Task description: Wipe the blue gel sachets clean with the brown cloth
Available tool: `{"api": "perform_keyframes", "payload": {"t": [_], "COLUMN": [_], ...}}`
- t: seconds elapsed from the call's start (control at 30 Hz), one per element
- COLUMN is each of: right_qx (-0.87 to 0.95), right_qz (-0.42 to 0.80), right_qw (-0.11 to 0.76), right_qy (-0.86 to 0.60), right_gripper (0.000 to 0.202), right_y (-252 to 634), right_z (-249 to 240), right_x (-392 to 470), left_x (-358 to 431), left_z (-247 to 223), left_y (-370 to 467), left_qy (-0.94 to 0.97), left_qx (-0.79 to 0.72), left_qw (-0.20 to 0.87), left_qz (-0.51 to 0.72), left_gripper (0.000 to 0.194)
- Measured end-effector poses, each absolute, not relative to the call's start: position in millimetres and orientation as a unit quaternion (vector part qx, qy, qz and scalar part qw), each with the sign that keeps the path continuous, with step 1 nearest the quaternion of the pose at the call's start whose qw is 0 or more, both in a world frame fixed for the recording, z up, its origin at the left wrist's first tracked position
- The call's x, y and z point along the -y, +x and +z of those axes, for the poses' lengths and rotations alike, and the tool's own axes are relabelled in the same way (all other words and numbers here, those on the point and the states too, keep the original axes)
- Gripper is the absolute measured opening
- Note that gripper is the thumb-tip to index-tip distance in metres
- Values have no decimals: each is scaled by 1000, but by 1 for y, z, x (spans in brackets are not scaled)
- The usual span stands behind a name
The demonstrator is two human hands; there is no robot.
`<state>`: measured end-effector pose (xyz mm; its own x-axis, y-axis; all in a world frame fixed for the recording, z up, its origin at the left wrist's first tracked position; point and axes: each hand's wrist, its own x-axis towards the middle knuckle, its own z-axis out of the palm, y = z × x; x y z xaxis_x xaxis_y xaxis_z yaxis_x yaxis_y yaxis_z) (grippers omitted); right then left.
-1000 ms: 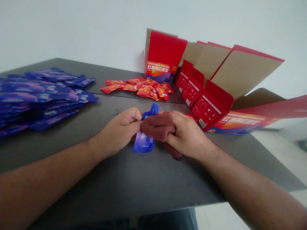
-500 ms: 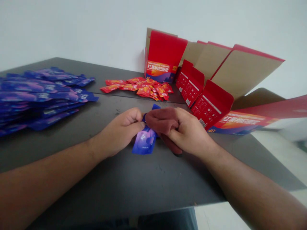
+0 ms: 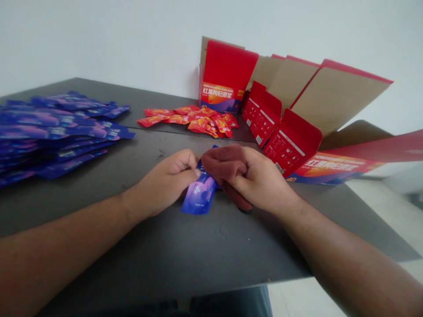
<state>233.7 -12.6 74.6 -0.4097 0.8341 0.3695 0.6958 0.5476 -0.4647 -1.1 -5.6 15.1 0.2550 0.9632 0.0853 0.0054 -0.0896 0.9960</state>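
Observation:
Between my hands, over the dark table, is a blue-purple sachet with its printed lower end hanging toward me. My left hand is closed, pinching the sachet's left edge between thumb and fingers. A folded brown cloth is gripped in my right hand, and it lies against the upper part of the sachet, covering some of it. One loose end of the cloth hangs down with a dark edge. Whether a second sachet lies beneath the cloth I cannot tell.
A large heap of blue sachets covers the left of the table. Several red sachets are piled at the back middle. Red cartons with raised flaps stand behind and right, including a back carton and a right-hand carton.
The brown cloth has shifted slightly on the sachet, covering more of its upper end. Both hands keep nearly the same places and grips.

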Motion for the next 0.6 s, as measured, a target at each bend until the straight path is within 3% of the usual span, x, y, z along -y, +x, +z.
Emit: {"api": "perform_keyframes", "payload": {"t": [0.13, 0.3, 0.47, 0.6], "right_qx": [848, 893, 832, 850], "right_qz": [157, 182, 140, 161], "right_qw": [273, 198, 280, 265], "right_qy": [-426, -362, -459, -426], "right_gripper": [35, 19, 37, 33], "right_y": [234, 233, 232, 232], "right_z": [71, 64, 73, 71], "right_x": [13, 16, 13, 14], "left_x": [6, 2, 4, 5], "left_z": [18, 17, 17, 18], "left_y": [1, 0, -1, 0], "left_qy": [579, 578, 590, 594], "left_qx": [-410, -414, -413, -415], "left_qw": [539, 527, 531, 525], "left_qz": [454, 466, 447, 446], "left_gripper": [19, 18, 18, 19]}}
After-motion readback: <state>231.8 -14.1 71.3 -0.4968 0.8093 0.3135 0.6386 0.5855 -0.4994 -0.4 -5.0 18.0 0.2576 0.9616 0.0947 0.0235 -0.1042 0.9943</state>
